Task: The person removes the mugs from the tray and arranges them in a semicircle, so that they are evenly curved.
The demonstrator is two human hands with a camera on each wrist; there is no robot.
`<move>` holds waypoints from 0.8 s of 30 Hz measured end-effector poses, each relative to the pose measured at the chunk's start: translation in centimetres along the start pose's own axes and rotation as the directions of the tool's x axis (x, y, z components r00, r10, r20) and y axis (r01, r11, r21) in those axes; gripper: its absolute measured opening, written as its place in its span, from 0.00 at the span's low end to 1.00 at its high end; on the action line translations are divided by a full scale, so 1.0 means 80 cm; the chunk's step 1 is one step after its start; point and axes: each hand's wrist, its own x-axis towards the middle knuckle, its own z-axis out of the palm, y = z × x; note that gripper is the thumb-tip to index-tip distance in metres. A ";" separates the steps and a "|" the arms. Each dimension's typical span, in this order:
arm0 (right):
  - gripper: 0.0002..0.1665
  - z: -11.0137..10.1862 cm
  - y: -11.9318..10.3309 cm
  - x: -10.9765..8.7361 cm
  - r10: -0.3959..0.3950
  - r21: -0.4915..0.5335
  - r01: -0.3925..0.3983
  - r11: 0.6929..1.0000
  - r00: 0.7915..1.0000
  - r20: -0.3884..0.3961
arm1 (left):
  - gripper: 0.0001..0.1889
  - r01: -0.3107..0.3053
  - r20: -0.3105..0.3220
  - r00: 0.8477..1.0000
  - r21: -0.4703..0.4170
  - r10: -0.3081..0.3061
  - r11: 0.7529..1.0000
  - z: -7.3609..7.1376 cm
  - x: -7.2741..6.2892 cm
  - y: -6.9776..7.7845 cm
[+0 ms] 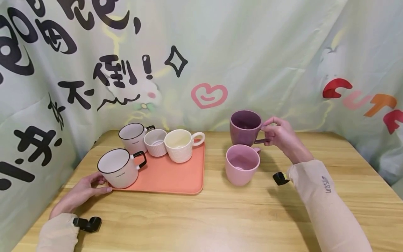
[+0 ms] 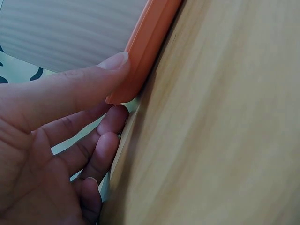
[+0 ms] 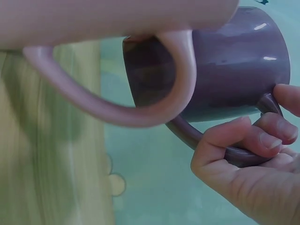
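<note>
My right hand (image 1: 278, 134) holds a dark purple mug (image 1: 244, 131) by its handle; the right wrist view shows the fingers curled round the handle (image 3: 246, 157). Directly in front of that mug, a pink mug (image 1: 240, 166) stands on the table, its handle turned to the back right. My left hand (image 1: 85, 190) is at the front left corner of an orange tray (image 1: 176, 182). Its thumb (image 2: 93, 79) lies on the tray's rim, and the other fingers bend in under the corner. Next to it on the tray stands a white black-rimmed mug (image 1: 121, 175).
Also on the tray are a second black-rimmed mug (image 1: 135, 141), a small ribbed cup (image 1: 155, 145) and a cream mug (image 1: 179, 148). The wooden table (image 1: 220, 224) ends at a printed curtain (image 1: 267, 70) behind and at the left.
</note>
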 end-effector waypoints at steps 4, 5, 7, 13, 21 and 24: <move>0.11 -0.007 0.004 -0.001 0.008 0.012 -0.008 1.000 1.000 0.002 | 0.25 -0.003 -0.002 1.000 0.005 0.003 1.000 0.000 0.001 0.000; 0.11 -0.008 0.006 -0.001 0.009 0.016 -0.009 1.000 1.000 0.003 | 0.25 -0.002 0.000 1.000 0.005 0.002 1.000 0.000 0.001 0.000; 0.12 -0.011 0.009 -0.001 0.007 0.022 -0.007 1.000 1.000 0.004 | 0.26 0.000 0.001 1.000 0.000 0.000 1.000 0.000 0.001 0.001; 0.14 -0.019 0.019 0.001 0.021 0.033 -0.022 0.999 1.000 0.014 | 0.25 -0.002 0.001 1.000 -0.008 0.002 1.000 0.002 0.002 -0.001; 0.17 -0.030 0.032 0.007 0.072 0.007 -0.072 0.997 0.997 0.022 | 0.25 -0.020 0.011 1.000 -0.014 0.021 1.000 0.002 0.001 -0.001; 0.18 -0.034 0.036 0.010 0.093 -0.005 -0.093 0.996 0.995 0.032 | 0.23 -0.034 0.008 0.999 -0.026 0.034 0.999 0.002 0.000 -0.001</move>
